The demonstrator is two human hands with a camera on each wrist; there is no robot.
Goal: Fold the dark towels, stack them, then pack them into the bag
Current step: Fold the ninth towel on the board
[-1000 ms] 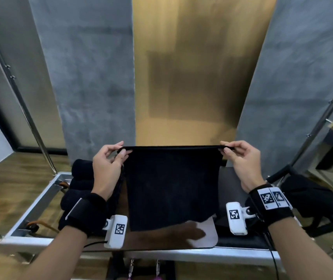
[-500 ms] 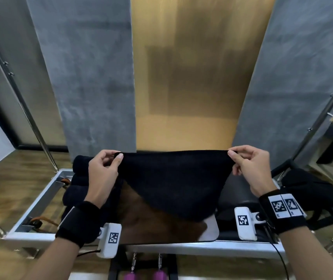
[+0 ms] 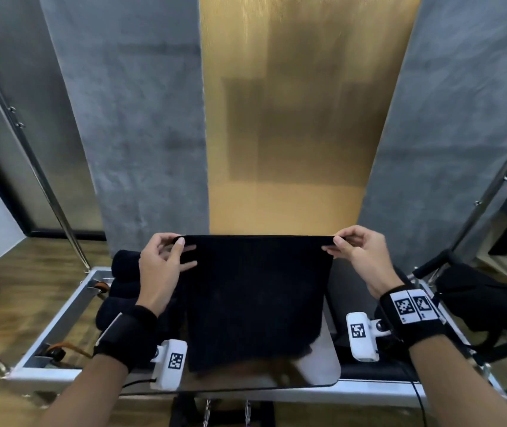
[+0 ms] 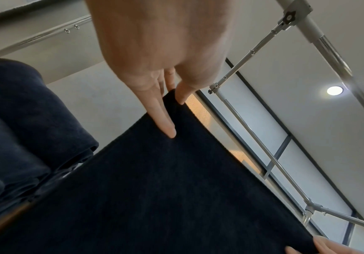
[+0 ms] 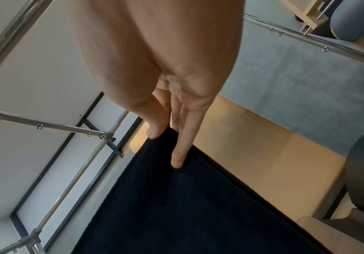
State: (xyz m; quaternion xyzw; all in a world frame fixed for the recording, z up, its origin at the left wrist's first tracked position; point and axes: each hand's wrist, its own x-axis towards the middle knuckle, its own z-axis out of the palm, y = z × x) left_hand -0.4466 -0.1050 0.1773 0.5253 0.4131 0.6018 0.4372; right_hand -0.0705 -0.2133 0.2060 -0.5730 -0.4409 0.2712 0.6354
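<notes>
the left hand (image 3: 160, 266) and right hand (image 3: 360, 257) each pinch a top corner of one dark towel (image 3: 255, 300), which hangs taut between them as a flat sheet over the worktop (image 3: 323, 359), its lower edge reaching down to about the glossy surface. in the wrist views each grip is a thumb set against the fingers (image 4: 165, 120) with the cloth edge between, the other fingers lying straight along the fabric rather than wrapped round it. that light hold is the likely weak point: a pinch this near the corner could let the cloth slide out if the towel is swung or shaken, and one dropped corner would spoil the fold. the hem may also drag on the worktop and bunch, so that the edges do not meet squarely when it is laid down. the surface looks slick and reflective, so a folded towel could creep on it while being pressed. more towels (image 3: 123, 288), rolled or bundled, lie just left of the hanging one and could be knocked by the left wrist. a dark bag (image 3: 474, 306) sits to the right, well apart from the hands. the worktop rests on a metal frame (image 3: 61, 318) with chrome poles (image 3: 46, 180) rising at both sides; behind are grey wall panels (image 3: 129, 118), a gold panel (image 3: 304, 118) between them, and a wood floor (image 3: 15, 303) below.
</notes>
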